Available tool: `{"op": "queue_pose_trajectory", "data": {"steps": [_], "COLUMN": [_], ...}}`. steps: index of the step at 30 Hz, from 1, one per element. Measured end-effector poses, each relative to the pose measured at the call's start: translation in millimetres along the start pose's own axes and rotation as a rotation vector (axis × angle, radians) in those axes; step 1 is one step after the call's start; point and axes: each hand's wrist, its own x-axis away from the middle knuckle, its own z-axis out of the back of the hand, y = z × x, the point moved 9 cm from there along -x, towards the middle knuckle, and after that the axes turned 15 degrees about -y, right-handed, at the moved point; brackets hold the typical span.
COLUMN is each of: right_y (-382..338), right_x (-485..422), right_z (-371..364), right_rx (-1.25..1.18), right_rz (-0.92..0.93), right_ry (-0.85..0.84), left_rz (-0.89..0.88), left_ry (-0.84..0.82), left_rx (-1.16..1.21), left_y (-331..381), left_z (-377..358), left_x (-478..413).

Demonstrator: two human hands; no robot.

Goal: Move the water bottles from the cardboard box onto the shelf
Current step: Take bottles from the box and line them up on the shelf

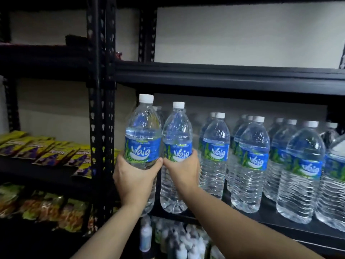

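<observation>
Currently gripping one water bottle in each hand. With the left hand (134,181): curled round the lower body of the left bottle (142,131) just under its blue label, fingers on the far left side, thumb on the right. With the right hand (183,171): clamped the same way on the right bottle (177,135), thumb on the left, fingers round the label's right edge (thumb tips touching, or very nearly). Held upright and side by side, white caps on, at the left end of the shelf (267,219) by its front edge, just right of the black upright post (101,109). Cannot tell whether either base rests on the board. Standing in rows toward the shelf's right end: more bottles (253,165) of the same kind. Lying on the neighbouring rack to the left: yellow snack packets (46,152).
</observation>
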Motion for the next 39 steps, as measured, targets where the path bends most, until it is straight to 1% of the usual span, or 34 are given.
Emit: {"op": "queue_pose_trajectory", "data": {"steps": [5, 9, 12, 14, 19, 20, 22, 25, 28, 33, 39], "right_y": [7, 39, 47, 50, 57, 66, 92, 112, 109, 107, 110], "right_x": [-40, -52, -58, -62, -58, -55, -47, -39, -41, -39, -41], "right_z": [-4, -17, -17, -18, -18, -21, -30, -36, -43, -48, -51], "right_rx": [0.017, 0.024, 0.004, 0.029, 0.009, -0.006, -0.013, -0.009, -0.018, 0.031, 0.051], "right_rz": [0.037, -0.042, -0.049, -0.054, 0.043, 0.030, -0.056, -0.111, -0.108, -0.075, -0.089], "right_ry": [0.053, 0.065, 0.074, 0.035, -0.075, -0.117, -0.197, -0.164, -0.171, -0.094, -0.094], "left_rz": [-0.045, -0.063, -0.064, -0.049, -0.029, -0.027, -0.032, -0.043, -0.039, -0.021, -0.008], "left_ry": [-0.006, -0.046, -0.049, -0.047, -0.044, -0.048, -0.050, -0.044, -0.045, -0.038, -0.016], "left_rx": [-0.045, -0.097, -0.107, -0.102, -0.100, -0.104, -0.119, -0.134, -0.140, -0.142, -0.147], "left_y": [-1, -6, -9, -13, -24, -27, -29, -30, -32, -37, -43], "left_z": [-9, -16, -16, -17, -14, -13, -11, -9, -9, -8, -8], "left_x": [-21, -26, -25, -26, -33, -35, -38, -40, -39, -43, -44]}}
